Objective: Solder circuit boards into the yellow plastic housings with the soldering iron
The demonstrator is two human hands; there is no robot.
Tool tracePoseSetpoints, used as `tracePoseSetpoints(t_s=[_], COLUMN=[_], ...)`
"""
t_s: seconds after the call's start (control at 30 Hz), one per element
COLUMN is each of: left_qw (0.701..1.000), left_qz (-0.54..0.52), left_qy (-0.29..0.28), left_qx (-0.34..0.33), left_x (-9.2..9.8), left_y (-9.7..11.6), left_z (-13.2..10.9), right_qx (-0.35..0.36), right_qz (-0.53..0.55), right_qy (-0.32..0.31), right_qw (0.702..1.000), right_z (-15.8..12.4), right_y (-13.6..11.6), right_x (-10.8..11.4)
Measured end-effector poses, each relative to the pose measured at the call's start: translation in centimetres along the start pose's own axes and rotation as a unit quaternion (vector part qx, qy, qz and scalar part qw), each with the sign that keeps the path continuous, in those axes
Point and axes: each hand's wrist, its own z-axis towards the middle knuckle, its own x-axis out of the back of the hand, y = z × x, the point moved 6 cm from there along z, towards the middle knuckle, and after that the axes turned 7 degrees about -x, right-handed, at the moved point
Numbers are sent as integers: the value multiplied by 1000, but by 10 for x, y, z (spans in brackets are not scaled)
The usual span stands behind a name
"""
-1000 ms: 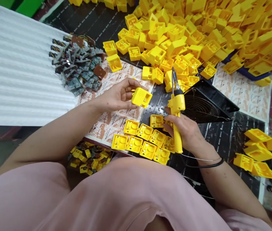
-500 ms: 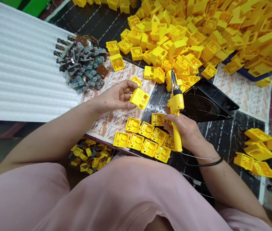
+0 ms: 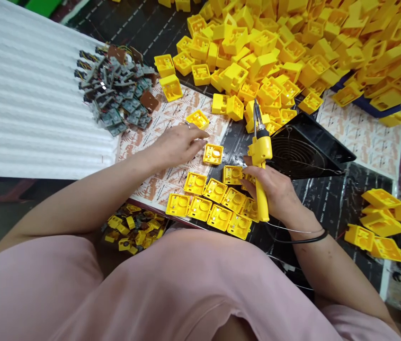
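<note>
- The left hand [image 3: 177, 144] lies low over the surface [image 3: 331, 203], with the fingers stretched, a little apart and holding nothing. The fingertips are just beside a single yellow case [image 3: 213, 154], which lies open side up above the rows of cases [image 3: 210, 206].
- The right hand [image 3: 274, 189] is closed around the soldering iron [image 3: 260, 158]. Its tip points up, near the black fan [image 3: 299, 151].
- I think the risk is the tip: if it is hot and the left hand crosses toward it, a burn or a melted case can follow. The cable [image 3: 305, 240] at the wrist can also drag the rows.
- I cannot tell if the fingertips touch the case. The heap of cases [image 3: 292, 47] is cut off at the top, and the circuit boards [image 3: 118, 94] are too small to read.
</note>
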Motion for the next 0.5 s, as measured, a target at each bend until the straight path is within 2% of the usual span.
tracePoseSetpoints(t_s=[0.1,0.27,0.33,0.43,0.5], left_qw=[999,995,997,998,997], left_qz=[27,-16,-44,-35,-31], left_qy=[-42,-94,-59,53,73], left_qx=[16,-38,-29,-4,21], left_x=[-6,-13,-8,6,10], left_y=[12,31,24,-1,-20], left_z=[4,2,4,15,22], right_qx=[6,4,3,8,15], right_qz=[1,1,-8,-19,-20], right_qy=[0,-2,1,-2,3], right_qw=[1000,1000,1000,1000,1000], right_z=[0,-3,-3,-3,-2], right_y=[-2,0,1,1,0], right_x=[-2,-1,0,1,1])
